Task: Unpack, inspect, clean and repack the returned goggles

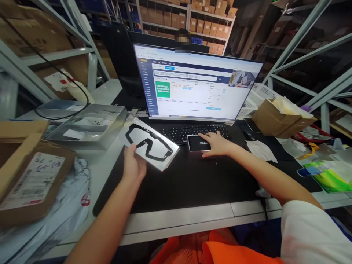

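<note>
In the head view my left hand (133, 164) grips the near left edge of a flat white box (162, 142) printed with a black goggle-like outline. The box is tilted above the black desk mat (178, 187). My right hand (216, 144) rests over the right end of a small black box (194, 143) with white lettering, its fingers spread on and around it. That box lies on the mat, just in front of the black keyboard (178, 132). The underside of my right hand is hidden, so its grip is unclear.
A lit monitor (189, 99) stands behind the keyboard. Opened cardboard boxes (55, 187) and a grey tray (90, 137) crowd the left. At right are a mouse (249, 136), a brown carton (277, 117), white paper (261, 151) and a green plastic packet (332, 176).
</note>
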A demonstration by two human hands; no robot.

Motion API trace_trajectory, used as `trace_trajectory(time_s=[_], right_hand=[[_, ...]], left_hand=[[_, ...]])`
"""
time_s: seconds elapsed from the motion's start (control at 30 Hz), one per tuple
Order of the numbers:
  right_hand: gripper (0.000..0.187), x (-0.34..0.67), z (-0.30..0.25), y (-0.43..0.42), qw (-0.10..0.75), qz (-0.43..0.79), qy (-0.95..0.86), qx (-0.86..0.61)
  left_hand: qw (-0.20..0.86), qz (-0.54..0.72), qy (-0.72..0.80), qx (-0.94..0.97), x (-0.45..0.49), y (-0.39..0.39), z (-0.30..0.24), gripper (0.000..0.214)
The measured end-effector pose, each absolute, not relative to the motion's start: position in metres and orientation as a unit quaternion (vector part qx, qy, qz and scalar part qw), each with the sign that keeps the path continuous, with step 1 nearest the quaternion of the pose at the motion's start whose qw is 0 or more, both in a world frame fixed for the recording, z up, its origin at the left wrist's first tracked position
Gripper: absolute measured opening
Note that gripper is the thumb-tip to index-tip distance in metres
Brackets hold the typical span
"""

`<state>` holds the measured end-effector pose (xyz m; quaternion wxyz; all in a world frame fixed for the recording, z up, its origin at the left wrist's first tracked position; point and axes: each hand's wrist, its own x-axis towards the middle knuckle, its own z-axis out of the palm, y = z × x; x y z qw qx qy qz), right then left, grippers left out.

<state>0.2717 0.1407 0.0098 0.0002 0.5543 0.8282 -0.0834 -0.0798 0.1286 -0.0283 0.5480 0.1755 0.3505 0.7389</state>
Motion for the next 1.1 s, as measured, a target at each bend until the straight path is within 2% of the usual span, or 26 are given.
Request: trace_trajectory(time_s=[0.1,0.23,0.37,0.47,0.57,0.67,0.87,1.1], right_hand=[[0.097,0.271,0.009,0.126,-0.038,-0.043,0.847,0.529],[0.082,0.282,0.007,0.089,-0.151,0.039,0.847,0.508],[0.085,0.268,-0.004,0.052,-0.287,0.107,0.817,0.488],[0.088,0.246,-0.01,0.037,-0.335,0.126,0.813,0.458],[0.087,0.233,-0.013,0.035,-0.336,0.143,0.81,0.459],[0.079,0.231,-0.013,0.039,-0.309,0.167,0.805,0.478],[0.067,0.227,-0.012,0.037,-0.204,0.193,0.81,0.515],[0.069,0.205,-0.005,0.037,-0.156,0.151,0.814,0.539]], left_hand=[[0.599,0.71,0.356,0.103,-0.081,0.13,-0.025,0.022],[0.637,0.674,0.361,0.096,-0.082,0.127,-0.025,0.025],[0.639,0.661,0.376,0.116,-0.076,0.119,-0.033,0.024],[0.652,0.651,0.366,0.136,-0.069,0.114,-0.037,0.029],[0.677,0.625,0.359,0.146,-0.064,0.109,-0.038,0.038],[0.68,0.614,0.357,0.183,-0.061,0.105,-0.038,0.045],[0.583,0.668,0.374,0.273,-0.065,0.1,-0.032,0.064],[0.526,0.692,0.389,0.306,-0.073,0.099,-0.023,0.074]])
